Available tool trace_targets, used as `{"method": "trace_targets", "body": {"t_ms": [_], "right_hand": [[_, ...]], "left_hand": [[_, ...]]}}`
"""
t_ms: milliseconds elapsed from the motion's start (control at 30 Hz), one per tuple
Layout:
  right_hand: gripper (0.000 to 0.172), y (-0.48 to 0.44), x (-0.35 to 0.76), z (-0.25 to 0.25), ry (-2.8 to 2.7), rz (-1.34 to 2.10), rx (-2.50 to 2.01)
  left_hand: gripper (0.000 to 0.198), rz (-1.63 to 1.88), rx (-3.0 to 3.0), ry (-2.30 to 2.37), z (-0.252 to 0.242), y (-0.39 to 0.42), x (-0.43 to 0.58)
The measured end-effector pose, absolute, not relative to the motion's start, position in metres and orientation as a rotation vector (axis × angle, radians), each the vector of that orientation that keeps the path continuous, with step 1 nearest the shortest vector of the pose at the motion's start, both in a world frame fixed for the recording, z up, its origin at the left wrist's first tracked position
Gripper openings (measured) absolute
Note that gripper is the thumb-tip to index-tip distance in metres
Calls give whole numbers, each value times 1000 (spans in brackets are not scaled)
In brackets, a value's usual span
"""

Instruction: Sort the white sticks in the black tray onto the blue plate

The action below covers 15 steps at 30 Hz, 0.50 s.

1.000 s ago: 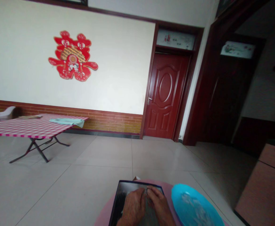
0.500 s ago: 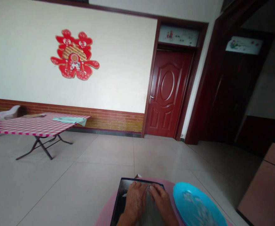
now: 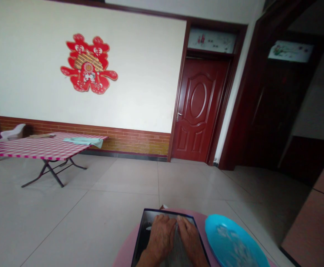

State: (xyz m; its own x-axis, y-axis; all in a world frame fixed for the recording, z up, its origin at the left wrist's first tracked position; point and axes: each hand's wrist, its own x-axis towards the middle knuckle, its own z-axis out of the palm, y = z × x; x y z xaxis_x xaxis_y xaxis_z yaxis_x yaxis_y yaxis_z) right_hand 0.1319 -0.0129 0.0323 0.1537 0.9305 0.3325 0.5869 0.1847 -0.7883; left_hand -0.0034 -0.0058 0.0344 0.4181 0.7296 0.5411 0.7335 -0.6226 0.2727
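Note:
My left hand (image 3: 162, 235) lies over a shallow dark-rimmed box (image 3: 141, 237), its fingers curled together at the far side. Beside it, my right hand (image 3: 190, 237) has its fingers closed too, with the fingertips of both hands almost meeting. Whatever they pinch is small and hidden by the fingers. Below and between the hands runs a grey, fine-stranded or sheer material (image 3: 177, 252) inside the box. A small whitish piece (image 3: 148, 228) shows by the left hand, against the dark left part of the box. To the right, a blue plate (image 3: 210, 231) carries several clear or whitish slender pieces.
Box and plate rest on a pink round table (image 3: 125, 248). A folding table (image 3: 36, 150) with a checked cover and a pale green cloth (image 3: 84, 141) stands far left. A brownish-pink cabinet (image 3: 311, 218) is at the right; a red door (image 3: 196, 111) is across the tiled floor.
My right hand's fingers have turned forward and flatter, and now point away from me over the box. The left hand stays almost in place. The view has shifted slightly.

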Motion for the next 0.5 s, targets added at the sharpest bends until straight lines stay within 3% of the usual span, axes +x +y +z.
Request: {"method": "trace_targets", "body": {"t_ms": [167, 367, 500], "right_hand": [[46, -14, 135, 36, -1499, 450, -1474], [33, -12, 139, 28, -1574, 366, -1474], [40, -11, 139, 27, -1596, 387, -1495]], "left_hand": [[25, -982, -2656, -1431, 35, -6, -2], [25, -976, -2655, -1431, 32, -6, -1], [26, -1007, -2621, -1407, 28, -7, -1]]}}
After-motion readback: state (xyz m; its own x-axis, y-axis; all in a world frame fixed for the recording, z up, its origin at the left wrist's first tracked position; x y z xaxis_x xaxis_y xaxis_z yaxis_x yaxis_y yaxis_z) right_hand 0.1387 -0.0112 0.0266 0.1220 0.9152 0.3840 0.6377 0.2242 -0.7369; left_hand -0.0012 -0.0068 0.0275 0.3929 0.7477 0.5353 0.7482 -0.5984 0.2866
